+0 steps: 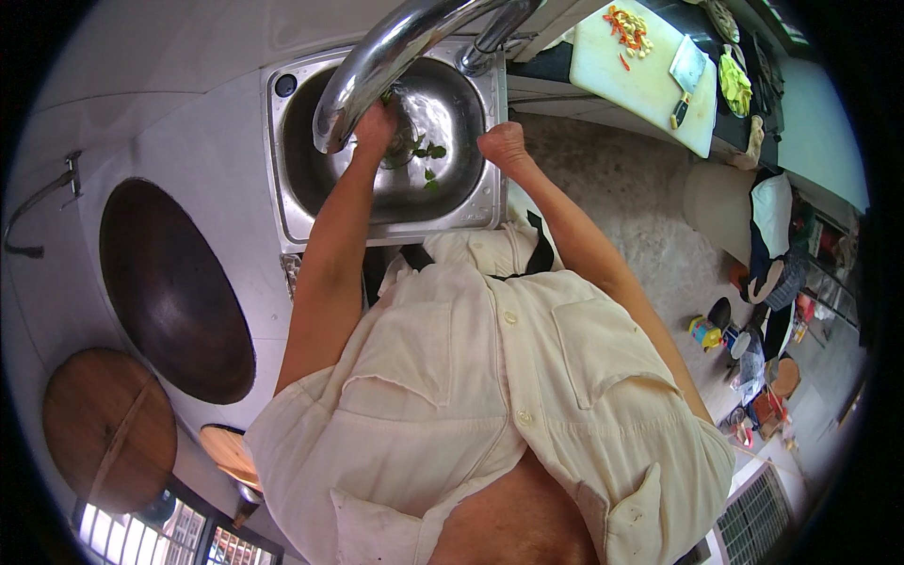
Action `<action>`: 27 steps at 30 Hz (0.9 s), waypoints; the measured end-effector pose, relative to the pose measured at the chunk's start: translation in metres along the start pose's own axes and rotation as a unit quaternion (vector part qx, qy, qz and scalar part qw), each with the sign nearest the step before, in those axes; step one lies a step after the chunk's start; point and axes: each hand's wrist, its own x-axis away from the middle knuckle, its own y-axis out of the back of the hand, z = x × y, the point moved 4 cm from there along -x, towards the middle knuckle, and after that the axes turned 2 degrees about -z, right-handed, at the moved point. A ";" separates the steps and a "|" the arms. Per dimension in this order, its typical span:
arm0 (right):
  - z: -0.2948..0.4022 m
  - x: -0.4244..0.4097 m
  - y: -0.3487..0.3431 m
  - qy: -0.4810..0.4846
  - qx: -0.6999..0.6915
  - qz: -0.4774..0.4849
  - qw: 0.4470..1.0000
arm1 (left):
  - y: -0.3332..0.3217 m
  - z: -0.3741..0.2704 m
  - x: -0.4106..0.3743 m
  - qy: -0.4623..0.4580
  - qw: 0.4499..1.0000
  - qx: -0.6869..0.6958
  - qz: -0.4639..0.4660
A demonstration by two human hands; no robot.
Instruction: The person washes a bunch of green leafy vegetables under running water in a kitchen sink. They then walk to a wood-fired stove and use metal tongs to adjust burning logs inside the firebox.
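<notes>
My left hand reaches down into a stainless steel sink, partly hidden behind the curved chrome faucet. A bit of green leaf shows just past its fingers; whether they grip it is hidden. Loose green leaves lie on the basin floor, right of that hand, around the drain area. At the sink's right rim is my right hand, its fingers curled and turned from view. I cannot tell whether it holds the rim or anything else.
Right of the sink, a white cutting board on a dark counter bears chopped red and pale pieces and a cleaver. Beside it are yellow-green leaves. A dark wok and a round wooden lid are at the left.
</notes>
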 end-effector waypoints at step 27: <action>0.000 0.000 -0.001 0.001 0.006 -0.003 1.000 | 0.034 -0.045 0.068 0.308 0.772 0.441 0.339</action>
